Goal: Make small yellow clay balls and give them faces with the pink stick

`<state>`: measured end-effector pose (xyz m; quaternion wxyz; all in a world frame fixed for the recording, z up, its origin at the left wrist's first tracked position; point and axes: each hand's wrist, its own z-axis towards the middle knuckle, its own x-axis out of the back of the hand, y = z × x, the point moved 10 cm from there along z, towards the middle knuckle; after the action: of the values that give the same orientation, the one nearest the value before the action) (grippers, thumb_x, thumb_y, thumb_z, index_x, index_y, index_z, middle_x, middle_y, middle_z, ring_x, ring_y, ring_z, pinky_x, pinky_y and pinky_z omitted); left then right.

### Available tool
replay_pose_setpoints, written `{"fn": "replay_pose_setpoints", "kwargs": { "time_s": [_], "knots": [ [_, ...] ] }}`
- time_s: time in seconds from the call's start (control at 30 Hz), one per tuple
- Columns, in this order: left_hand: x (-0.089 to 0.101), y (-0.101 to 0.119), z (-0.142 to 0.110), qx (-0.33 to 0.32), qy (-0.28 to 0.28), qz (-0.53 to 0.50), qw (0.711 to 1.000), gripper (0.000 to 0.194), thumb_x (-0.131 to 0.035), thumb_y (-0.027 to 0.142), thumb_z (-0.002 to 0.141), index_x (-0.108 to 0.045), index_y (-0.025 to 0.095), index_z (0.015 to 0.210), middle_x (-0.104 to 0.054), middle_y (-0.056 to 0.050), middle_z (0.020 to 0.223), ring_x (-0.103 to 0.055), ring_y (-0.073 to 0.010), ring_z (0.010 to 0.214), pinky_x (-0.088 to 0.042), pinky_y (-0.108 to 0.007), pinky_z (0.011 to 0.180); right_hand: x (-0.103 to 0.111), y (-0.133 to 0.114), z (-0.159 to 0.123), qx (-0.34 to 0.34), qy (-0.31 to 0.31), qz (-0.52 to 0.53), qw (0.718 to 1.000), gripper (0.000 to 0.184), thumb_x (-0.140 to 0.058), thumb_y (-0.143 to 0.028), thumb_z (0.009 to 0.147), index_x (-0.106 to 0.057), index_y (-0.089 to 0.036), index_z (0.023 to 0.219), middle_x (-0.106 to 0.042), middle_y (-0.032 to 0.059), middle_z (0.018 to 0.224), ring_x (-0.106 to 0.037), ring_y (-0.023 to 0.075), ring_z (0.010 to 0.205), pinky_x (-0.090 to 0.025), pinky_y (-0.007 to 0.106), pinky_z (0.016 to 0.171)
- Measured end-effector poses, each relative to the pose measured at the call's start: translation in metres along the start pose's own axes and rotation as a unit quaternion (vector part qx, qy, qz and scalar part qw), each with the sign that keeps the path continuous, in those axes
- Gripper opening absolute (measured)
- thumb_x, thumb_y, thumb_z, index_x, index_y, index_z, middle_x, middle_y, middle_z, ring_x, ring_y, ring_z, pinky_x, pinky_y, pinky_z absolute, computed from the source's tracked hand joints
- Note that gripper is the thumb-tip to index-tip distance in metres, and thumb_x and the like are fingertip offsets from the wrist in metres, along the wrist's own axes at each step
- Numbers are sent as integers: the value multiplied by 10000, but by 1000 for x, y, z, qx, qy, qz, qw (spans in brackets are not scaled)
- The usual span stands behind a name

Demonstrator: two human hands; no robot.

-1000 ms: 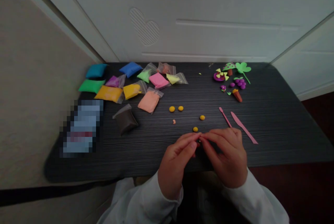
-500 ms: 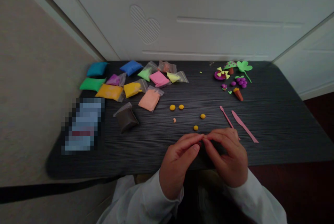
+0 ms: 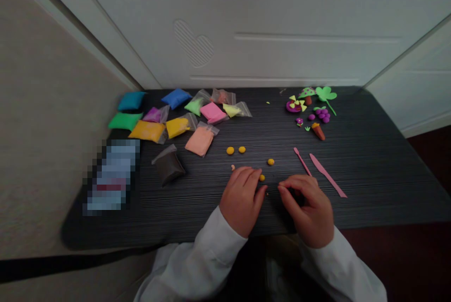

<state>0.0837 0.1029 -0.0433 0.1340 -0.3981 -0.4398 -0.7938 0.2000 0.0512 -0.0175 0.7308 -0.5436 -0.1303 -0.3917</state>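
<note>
My left hand [image 3: 243,201] is palm down near the table's front, its thumb apart from the fingers. Its fingertips are beside a small yellow clay ball [image 3: 262,178]; whether they touch it I cannot tell. To the right, my right hand [image 3: 308,210] has thumb and index finger pinched together, and anything between them is too small to make out. A tiny speck [image 3: 267,194] lies between the hands. Farther back are another yellow ball [image 3: 271,162] and a pair of yellow balls [image 3: 230,151]. A small peach clay bit [image 3: 233,167] lies just beyond my left fingers.
A pink modelling knife [image 3: 327,175] and a thin pink tool [image 3: 302,161] lie right of centre. Finished clay pieces, among them a green clover [image 3: 326,93] and purple grapes [image 3: 322,114], stand back right. Several clay bags [image 3: 199,140] and a blurred-out flat object [image 3: 114,175] are left.
My hands have parted from their fingertip contact. The left has moved left and forward to the nearest yellow ball, while the right keeps its pinch. The view has shifted slightly.
</note>
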Motion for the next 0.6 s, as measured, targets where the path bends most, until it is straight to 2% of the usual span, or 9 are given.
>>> {"fn": "replay_pose_setpoints", "kwargs": {
  "time_s": [0.13, 0.23, 0.33, 0.37, 0.47, 0.6],
  "knots": [
    [0, 0, 3, 6, 14, -12, 1000, 174, -513, 168, 802, -616, 140, 940, -656, -77, 938, -547, -220, 977, -398, -438, 949, 0, 2, 0, 2, 6, 7, 1000, 98, -594, -167, 751, -587, -228, 827, -615, 1, 784, -536, 148, 748, -418, 348, 717],
    [7, 2, 5, 16, 19, -26, 999, 143, -516, 165, 801, -615, 164, 903, -669, -58, 887, -573, -201, 934, -430, -401, 913, 1, 0, 0, 9, 11, 3, 1000, 92, -587, -170, 754, -591, -219, 831, -616, 8, 783, -542, 152, 751, -427, 343, 703],
    [21, 5, 5, 49, 12, -60, 997, 132, -535, 219, 800, -605, 173, 902, -671, -53, 873, -608, -171, 830, -490, -323, 793, 4, -12, 0, 15, 6, 12, 1000, 100, -586, -153, 749, -596, -212, 828, -615, 13, 778, -546, 152, 747, -441, 339, 688],
    [24, 1, 3, 92, 4, -112, 990, 134, -567, 238, 780, -612, 179, 892, -673, -40, 845, -616, -154, 754, -501, -298, 741, 6, -17, 0, 15, 1, 23, 1000, 104, -585, -144, 747, -596, -211, 825, -613, 14, 775, -547, 152, 749, -446, 336, 683],
    [26, 0, -4, 181, -31, -299, 937, 115, -640, 228, 719, -629, 191, 827, -673, -8, 772, -626, -132, 673, -510, -245, 653, 12, -36, 0, 17, -12, 77, 997, 135, -576, -109, 745, -595, -208, 834, -611, 17, 787, -555, 148, 773, -461, 318, 672],
    [21, 1, -16, 269, -28, -498, 824, 160, -704, 159, 648, -624, 182, 786, -680, -4, 746, -642, -124, 685, -523, -207, 628, 26, -55, 1, 28, -1, 136, 990, 201, -576, -54, 726, -588, -198, 867, -625, 16, 840, -573, 131, 820, -467, 285, 720]
  ]
}}
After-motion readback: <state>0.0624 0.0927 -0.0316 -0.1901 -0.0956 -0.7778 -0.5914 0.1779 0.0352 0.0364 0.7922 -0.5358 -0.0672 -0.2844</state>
